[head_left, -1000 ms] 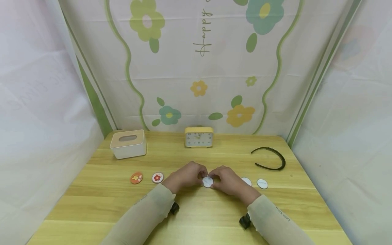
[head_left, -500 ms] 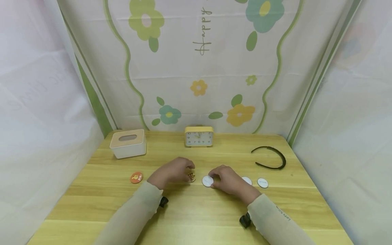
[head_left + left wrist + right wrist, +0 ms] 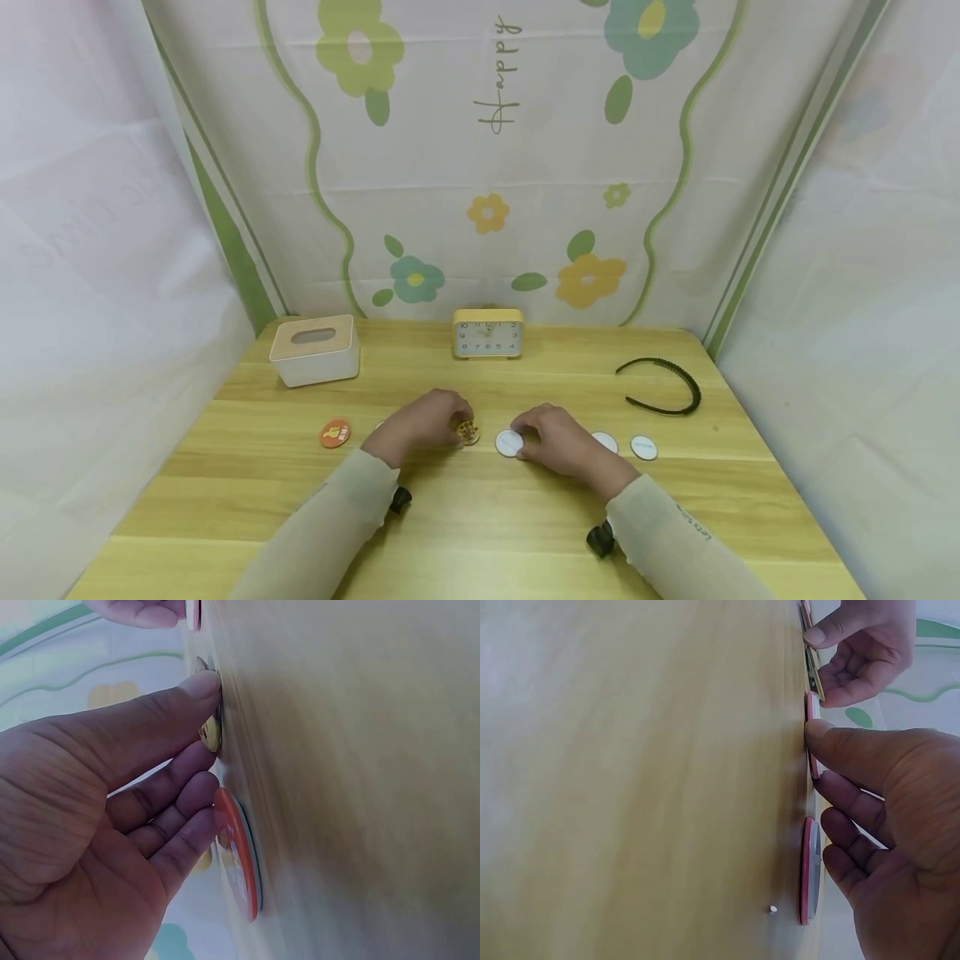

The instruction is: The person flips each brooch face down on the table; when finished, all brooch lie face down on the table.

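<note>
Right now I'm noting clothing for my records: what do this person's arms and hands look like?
The left sleeve and right sleeve are long, pale beige, with small dark lettering, clearer on the right. A small black object shows at each wrist. The left hand and right hand are bare, without gloves.

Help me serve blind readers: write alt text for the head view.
A person's left hand pinches a gold-patterned disc and the right hand a white disc, side by side on a wood-grain table. An orange disc lies to the left, two more white discs to the right. Farther back are a tissue box, a yellow clock and a black headband.
</note>
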A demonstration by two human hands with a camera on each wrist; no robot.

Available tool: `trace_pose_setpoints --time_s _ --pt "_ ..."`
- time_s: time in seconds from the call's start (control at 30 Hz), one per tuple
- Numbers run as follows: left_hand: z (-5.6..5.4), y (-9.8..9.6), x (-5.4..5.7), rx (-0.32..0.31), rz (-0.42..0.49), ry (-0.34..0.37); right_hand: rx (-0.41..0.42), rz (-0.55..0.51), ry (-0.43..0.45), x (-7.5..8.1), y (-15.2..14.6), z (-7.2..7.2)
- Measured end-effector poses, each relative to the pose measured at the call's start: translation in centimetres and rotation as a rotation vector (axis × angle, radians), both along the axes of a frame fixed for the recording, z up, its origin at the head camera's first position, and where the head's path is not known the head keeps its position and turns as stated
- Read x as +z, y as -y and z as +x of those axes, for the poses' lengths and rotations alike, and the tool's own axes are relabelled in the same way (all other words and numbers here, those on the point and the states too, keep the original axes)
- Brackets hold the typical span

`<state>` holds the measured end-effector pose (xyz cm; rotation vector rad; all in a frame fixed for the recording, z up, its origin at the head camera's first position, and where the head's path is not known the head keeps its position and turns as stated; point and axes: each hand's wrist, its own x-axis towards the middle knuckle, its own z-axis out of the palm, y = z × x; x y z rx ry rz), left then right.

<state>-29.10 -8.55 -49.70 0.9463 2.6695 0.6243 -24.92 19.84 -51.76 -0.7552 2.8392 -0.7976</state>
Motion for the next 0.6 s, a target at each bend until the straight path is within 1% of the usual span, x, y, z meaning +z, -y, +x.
trace_pose_setpoints --time_s 0.1,0.3,0.47,0.6 --pt "0.0 -0.1 0.0 -0.014 -0.003 -0.008 -0.003 -0.003 0.005 0.0 0.1 0.1" --pt "0.2 -0.1 0.0 0.009 0.012 0.018 -0.007 -0.007 0.01 0.0 0.1 0.3" --pt "0.1 0.1 -0.2 0.011 0.023 0.013 0.001 -0.01 -0.015 0.1 0.6 0.2" --pt "0.1 0.3 -0.4 0.023 0.035 0.018 0.019 -0.008 -0.044 0.1 1.5 0.1"
